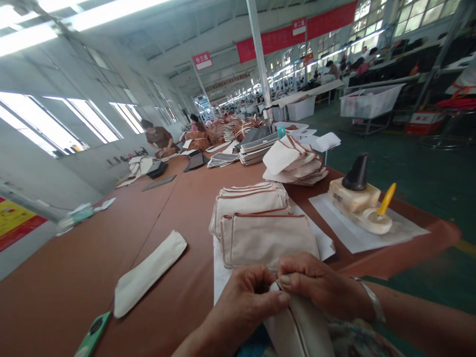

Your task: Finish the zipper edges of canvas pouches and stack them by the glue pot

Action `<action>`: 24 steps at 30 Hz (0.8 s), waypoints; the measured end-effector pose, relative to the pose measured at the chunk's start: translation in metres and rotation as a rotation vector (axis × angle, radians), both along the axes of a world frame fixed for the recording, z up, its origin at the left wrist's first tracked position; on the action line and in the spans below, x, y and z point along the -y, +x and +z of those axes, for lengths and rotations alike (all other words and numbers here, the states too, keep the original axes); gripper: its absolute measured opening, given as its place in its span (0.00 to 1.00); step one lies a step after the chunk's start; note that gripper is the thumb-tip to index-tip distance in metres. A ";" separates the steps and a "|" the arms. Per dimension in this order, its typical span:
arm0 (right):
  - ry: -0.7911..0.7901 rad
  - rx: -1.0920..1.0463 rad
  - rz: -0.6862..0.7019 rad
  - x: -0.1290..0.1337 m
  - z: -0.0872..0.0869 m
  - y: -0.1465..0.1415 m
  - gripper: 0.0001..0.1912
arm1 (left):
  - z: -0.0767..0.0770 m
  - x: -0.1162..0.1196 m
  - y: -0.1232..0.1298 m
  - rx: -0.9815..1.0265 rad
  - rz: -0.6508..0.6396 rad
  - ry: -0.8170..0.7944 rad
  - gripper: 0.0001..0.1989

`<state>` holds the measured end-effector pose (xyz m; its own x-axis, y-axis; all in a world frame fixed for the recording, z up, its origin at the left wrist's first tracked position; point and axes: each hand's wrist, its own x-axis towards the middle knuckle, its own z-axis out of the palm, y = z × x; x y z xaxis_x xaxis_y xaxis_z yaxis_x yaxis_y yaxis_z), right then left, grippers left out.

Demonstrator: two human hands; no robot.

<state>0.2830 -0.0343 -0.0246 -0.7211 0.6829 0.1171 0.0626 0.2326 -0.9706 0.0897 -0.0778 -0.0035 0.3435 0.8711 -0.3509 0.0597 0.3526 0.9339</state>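
Observation:
At the table's near edge, my left hand (247, 295) and my right hand (323, 285) meet on a cream fabric piece (297, 327) with a dark seam or zip-like line along it. Both hands pinch its upper end between thumb and fingers. The lower part of the piece hangs toward my lap. Just beyond my fingers stands a stack of cream fabric pieces (273, 240) with brown edging, resting on white paper (219, 277). Off to the left, a narrow cream piece (150, 275) lies flat by itself on the brown tabletop (178, 302).
To the right, a glue pot (353, 196) with a black cone and a yellow-handled tool (386, 199) sits on paper. More edged pieces (293, 161) are piled behind. A green phone-like object (93, 334) lies at lower left. A co-worker (159, 139) bends over the table's far end.

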 end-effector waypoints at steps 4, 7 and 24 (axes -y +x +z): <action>-0.144 -0.032 0.033 -0.003 -0.007 0.000 0.12 | -0.001 0.000 -0.002 0.096 0.029 -0.087 0.16; -0.214 -0.046 0.047 -0.005 -0.012 0.001 0.12 | -0.002 0.000 -0.002 0.106 0.056 -0.140 0.14; -0.197 0.044 -0.049 0.000 -0.006 0.001 0.06 | -0.008 0.002 -0.002 -0.309 -0.021 0.122 0.06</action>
<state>0.2841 -0.0340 -0.0307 -0.6881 0.7237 -0.0536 0.1128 0.0337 -0.9930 0.0880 -0.0800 -0.0111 0.2553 0.9070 -0.3348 0.3526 0.2351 0.9057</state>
